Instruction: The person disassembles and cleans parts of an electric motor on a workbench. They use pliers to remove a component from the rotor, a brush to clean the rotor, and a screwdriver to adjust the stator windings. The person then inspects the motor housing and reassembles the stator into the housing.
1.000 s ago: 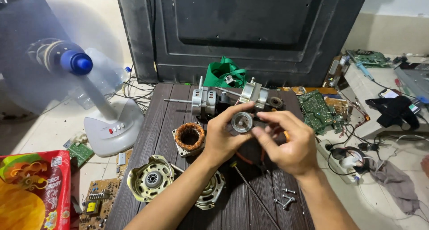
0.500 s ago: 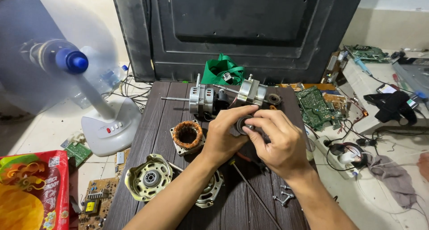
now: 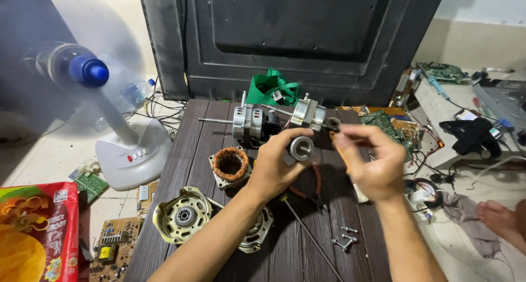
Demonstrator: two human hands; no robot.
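Note:
My left hand [image 3: 274, 167] grips a round grey metal motor part [image 3: 301, 147] and holds it up over the dark wooden table [image 3: 181, 134]. Just right of that part, my right hand [image 3: 375, 161] has its fingers pinched together, and a thin orange-handled tool [image 3: 338, 153] runs along its palm. The two hands are a little apart. A stator with copper winding [image 3: 230, 164] lies left of my left hand. Behind the hands stand two motor assemblies [image 3: 249, 120] [image 3: 309, 115].
A pale motor end cover [image 3: 181, 213] and a second cover [image 3: 260, 232] lie near my left forearm. Red-handled pliers [image 3: 313, 189], a screwdriver [image 3: 309, 232] and loose screws [image 3: 345, 241] lie in front. A running fan [image 3: 82, 68] stands left, a black panel [image 3: 296, 35] behind, circuit boards [image 3: 386, 123] right.
My right hand has come off the round part and moved to the right. My left hand still holds the part, now turned so its round face shows.

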